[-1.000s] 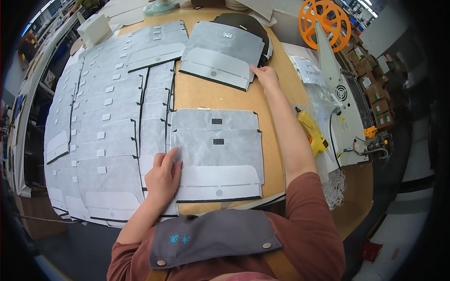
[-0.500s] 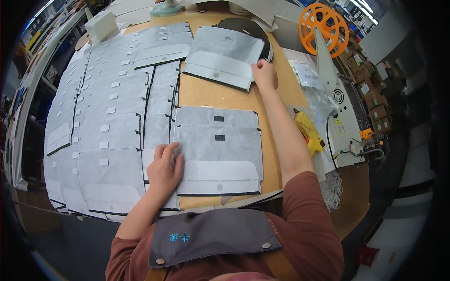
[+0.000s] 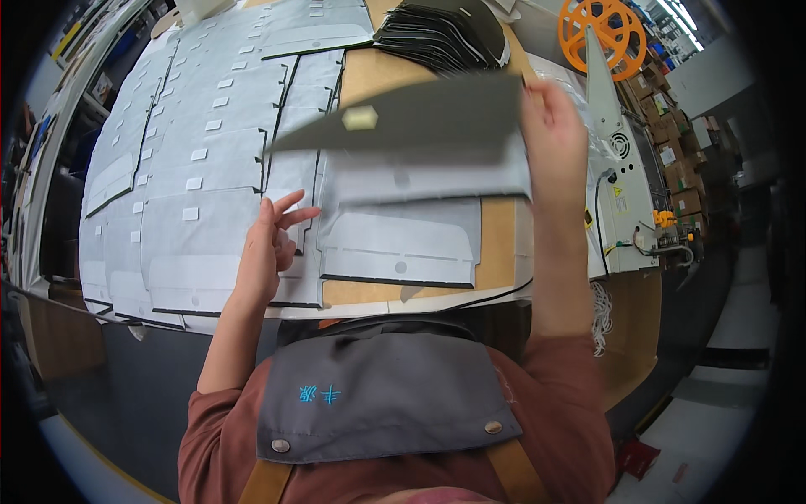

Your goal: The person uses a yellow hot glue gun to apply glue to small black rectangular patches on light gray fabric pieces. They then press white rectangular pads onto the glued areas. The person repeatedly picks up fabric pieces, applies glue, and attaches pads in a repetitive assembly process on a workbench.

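Observation:
My right hand (image 3: 554,126) grips the right edge of a fabric panel (image 3: 453,109), blurred by motion. Its far part folds over, showing a dark olive side with a pale patch; the light grey side with a black lower edge shows beneath. Under it, partly hidden, lies a similar grey panel (image 3: 399,244) on the table. My left hand (image 3: 275,231) hovers at that panel's left side, fingers apart and holding nothing. At the far side stands a stack of dark panels (image 3: 445,38).
Overlapping rows of grey panels with small white patches (image 3: 201,155) cover the table's left. To the right are a machine (image 3: 625,218) with an orange reel (image 3: 602,38) and a bundle of white cord (image 3: 601,315). A dark cable (image 3: 495,296) runs along the front edge.
My right hand has brought the panel from the far stack toward me, and its far part now folds over. My left hand has left the lower panel's edge and opened. The view has shifted.

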Motion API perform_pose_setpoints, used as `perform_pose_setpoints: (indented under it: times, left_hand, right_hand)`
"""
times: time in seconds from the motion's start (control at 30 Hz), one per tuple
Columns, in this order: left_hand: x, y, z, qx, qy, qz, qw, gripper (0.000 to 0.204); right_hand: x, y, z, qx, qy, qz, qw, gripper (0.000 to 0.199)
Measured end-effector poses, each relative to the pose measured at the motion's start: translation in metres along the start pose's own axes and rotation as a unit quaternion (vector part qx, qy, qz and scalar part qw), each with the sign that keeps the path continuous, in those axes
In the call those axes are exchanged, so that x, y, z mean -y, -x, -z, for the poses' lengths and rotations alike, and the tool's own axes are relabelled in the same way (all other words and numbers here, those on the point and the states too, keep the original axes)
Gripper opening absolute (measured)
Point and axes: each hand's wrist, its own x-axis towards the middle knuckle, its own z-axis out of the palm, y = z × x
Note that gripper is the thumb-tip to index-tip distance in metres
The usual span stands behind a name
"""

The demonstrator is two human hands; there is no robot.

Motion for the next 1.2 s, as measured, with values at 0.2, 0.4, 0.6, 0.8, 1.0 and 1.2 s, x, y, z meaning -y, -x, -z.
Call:
perform_pose_setpoints:
  times: [0.2, 0.4, 0.6, 0.8, 1.0, 1.2]
  left_hand:
    - [0.033, 0.027, -0.009, 0.073, -0.112, -0.006, 0.991, 0.067]
    - [0.026, 0.028, -0.028, 0.087, -0.114, -0.037, 0.989, 0.046]
    - [-0.003, 0.019, -0.032, 0.074, -0.314, -0.137, 0.936, 0.022]
    - [-0.017, 0.018, -0.024, 0.058, -0.3, -0.134, 0.943, 0.016]
    - [0.033, 0.017, -0.007, 0.014, -0.302, -0.118, 0.946, 0.019]
    - [0.04, 0.02, -0.003, 0.031, -0.3, -0.092, 0.949, 0.019]
  right_hand:
    - [-0.068, 0.112, 0.05, -0.053, -0.131, -0.237, 0.961, 0.013]
    - [-0.092, 0.138, 0.071, -0.066, -0.161, -0.283, 0.943, 0.014]
    - [-0.091, 0.131, 0.061, 0.04, 0.174, -0.093, 0.98, 0.035]
    - [-0.084, 0.116, 0.058, 0.027, 0.079, -0.221, 0.972, 0.021]
    - [-0.107, 0.144, 0.063, 0.102, 0.267, -0.017, 0.958, 0.025]
    - [-0.086, 0.15, 0.073, 0.285, 0.404, 0.157, 0.855, 0.048]
